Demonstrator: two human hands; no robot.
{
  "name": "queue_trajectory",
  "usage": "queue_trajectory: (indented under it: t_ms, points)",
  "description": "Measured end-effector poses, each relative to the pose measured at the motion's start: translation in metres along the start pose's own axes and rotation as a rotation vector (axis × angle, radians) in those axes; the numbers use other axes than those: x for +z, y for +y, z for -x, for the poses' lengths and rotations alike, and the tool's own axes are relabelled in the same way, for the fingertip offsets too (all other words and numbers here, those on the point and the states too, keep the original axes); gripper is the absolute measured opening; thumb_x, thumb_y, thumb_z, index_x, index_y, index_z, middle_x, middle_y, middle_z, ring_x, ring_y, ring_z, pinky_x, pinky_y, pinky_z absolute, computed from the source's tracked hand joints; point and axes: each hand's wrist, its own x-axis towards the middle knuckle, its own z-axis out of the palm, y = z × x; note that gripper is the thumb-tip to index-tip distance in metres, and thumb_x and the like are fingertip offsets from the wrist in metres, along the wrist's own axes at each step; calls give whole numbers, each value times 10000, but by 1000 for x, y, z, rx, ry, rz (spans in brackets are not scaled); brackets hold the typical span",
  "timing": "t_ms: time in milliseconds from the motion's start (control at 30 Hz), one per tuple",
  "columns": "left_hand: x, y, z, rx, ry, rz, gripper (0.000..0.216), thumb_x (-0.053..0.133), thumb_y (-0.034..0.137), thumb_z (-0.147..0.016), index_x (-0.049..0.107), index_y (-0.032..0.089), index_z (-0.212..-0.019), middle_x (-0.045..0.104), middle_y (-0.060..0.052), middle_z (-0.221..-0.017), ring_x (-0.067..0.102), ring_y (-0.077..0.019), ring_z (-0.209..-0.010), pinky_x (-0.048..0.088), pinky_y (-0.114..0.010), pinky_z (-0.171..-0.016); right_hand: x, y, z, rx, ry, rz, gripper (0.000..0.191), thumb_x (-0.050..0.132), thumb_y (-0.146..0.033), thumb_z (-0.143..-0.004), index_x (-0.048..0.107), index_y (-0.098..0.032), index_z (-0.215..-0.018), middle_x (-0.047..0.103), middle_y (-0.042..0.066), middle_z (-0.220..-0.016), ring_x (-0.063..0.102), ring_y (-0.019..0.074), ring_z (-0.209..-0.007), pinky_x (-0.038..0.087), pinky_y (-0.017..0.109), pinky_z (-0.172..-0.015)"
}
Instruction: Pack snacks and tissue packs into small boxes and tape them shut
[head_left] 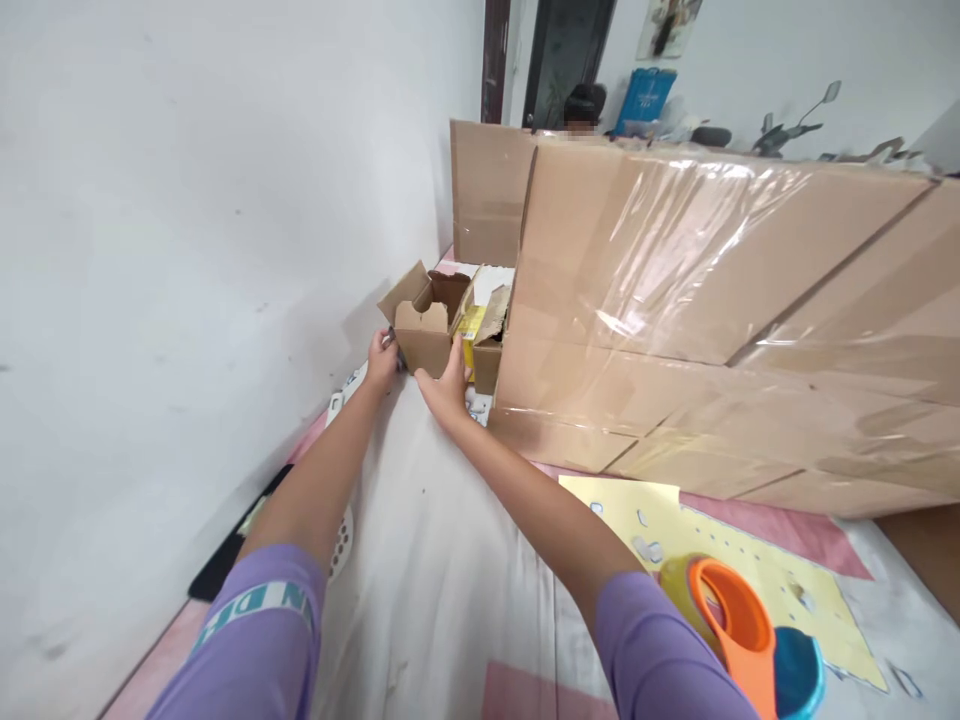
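A small open cardboard box [427, 352] stands by the wall with its flaps up. My left hand [382, 362] is at its left side, fingers bent against the edge, with a small dark thing beside them that I cannot make out. At the box's front right corner, my right hand [448, 385] grips with the thumb in front and the fingers along the right side. A yellow packet [469, 322] and another small cardboard box [488, 365] sit just right of that hand. What the open box contains is hidden.
A large taped cardboard panel [637, 270] rises on the right. White wall [187, 250] borders the left. Near my right sleeve lie a yellow sheet [795, 590], an orange ring-shaped thing [757, 625] and a teal cup-like thing [799, 670]. Behind the panel, a person's head [583, 105] shows.
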Motion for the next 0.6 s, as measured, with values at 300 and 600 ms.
queue_trajectory:
  t_ms: [300,600]
  points:
    - [-24,20,40,8,15,94,264,711,308,-757,511,225,-908,648,15,-741,547,-105,-557,371,-197,-486,-9,-18,-19,125,-97,60,759,743,-293,-714,464,-200,-1413,417,159,-1460,406,354,-1383,355,483,-1153]
    - [-114,76,145,128,85,90,376,705,323,-729,540,253,-1059,691,2,-978,648,-128,-730,502,-204,-574,-48,-62,85,-323,-234,23,753,811,-341,-712,431,-197,-1346,319,175,-1529,334,346,-1452,269,536,-1212]
